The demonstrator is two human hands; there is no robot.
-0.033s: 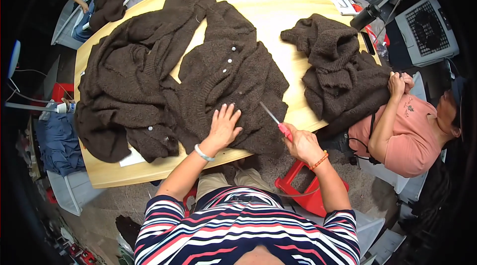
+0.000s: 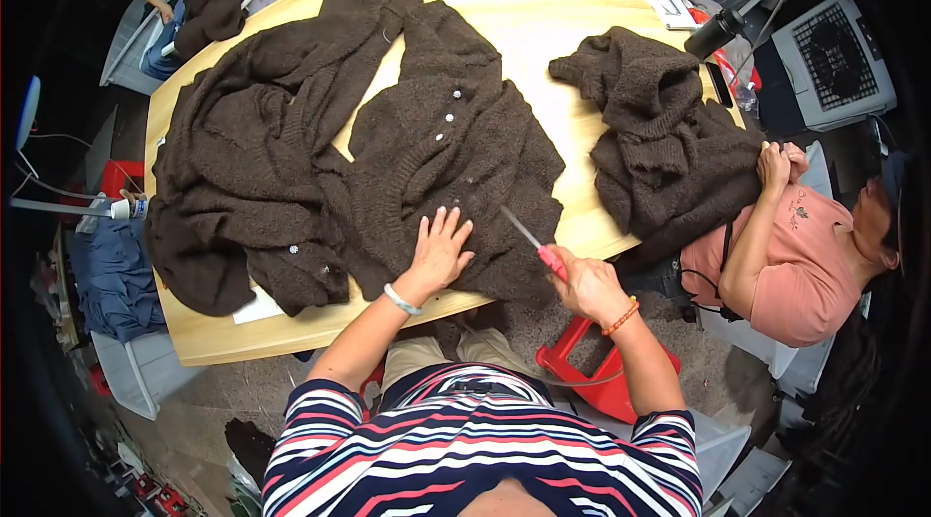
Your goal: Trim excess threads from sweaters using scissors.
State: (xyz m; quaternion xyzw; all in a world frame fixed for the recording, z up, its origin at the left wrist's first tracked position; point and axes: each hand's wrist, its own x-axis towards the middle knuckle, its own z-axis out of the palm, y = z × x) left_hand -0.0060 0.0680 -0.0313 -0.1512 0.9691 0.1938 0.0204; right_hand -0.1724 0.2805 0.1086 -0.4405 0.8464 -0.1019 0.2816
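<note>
Two bare hands work at the near edge of a pale wooden desk (image 2: 572,3). Left hand (image 2: 441,250), wearing a pale bracelet at the wrist, lies flat with fingers spread wide on the lower part of a dark brown knitted cardigan (image 2: 456,158), pressing it against the desk and gripping nothing. Right hand (image 2: 590,286), with an orange beaded bracelet at the wrist, is closed around the red handle of a slender metal-tipped tool (image 2: 529,241); its thin shaft points up and to the left, with the tip at the cardigan's fabric just beside the left hand's fingers. Whether the tip touches the knit cannot be told. The cardigan lies spread open near the middle of the desk, a row of small pale buttons visible along its front. A larger heap of dark brown knitwear (image 2: 242,177) lies crumpled to its left, overlapping it. A third dark brown pile (image 2: 659,139) rests toward the right edge of the desk, where a second person in a salmon shirt (image 2: 805,265) sits with hands at its edge. A red stool (image 2: 596,367) stands beneath the desk's near edge, and a white paper slip (image 2: 257,306) shows under the left heap.
</note>
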